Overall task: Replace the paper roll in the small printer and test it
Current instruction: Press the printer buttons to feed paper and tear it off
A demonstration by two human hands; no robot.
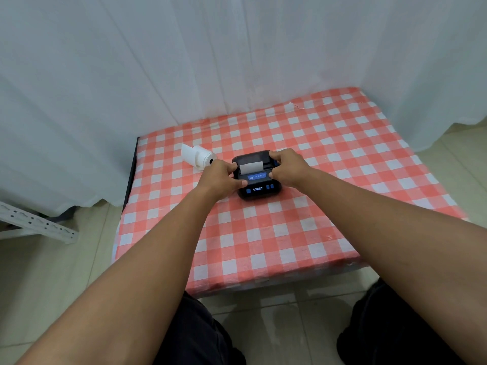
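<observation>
A small black printer [257,180] with blue buttons and a lit display sits in the middle of the red-and-white checked table [290,233]. A short strip of white paper [251,166] sticks out of its top slot. My left hand [220,179] grips the printer's left side, thumb on its front edge. My right hand [287,167] grips the right side, fingers curled over the top rear corner. A white paper roll [199,157] with a loose end lies on its side just left of my left hand, apart from the printer.
A white curtain [184,61] hangs close behind and to the left of the table. A white perforated metal bar [37,225] lies on the tiled floor at the left. My knees in dark trousers [200,333] are below the table's front edge.
</observation>
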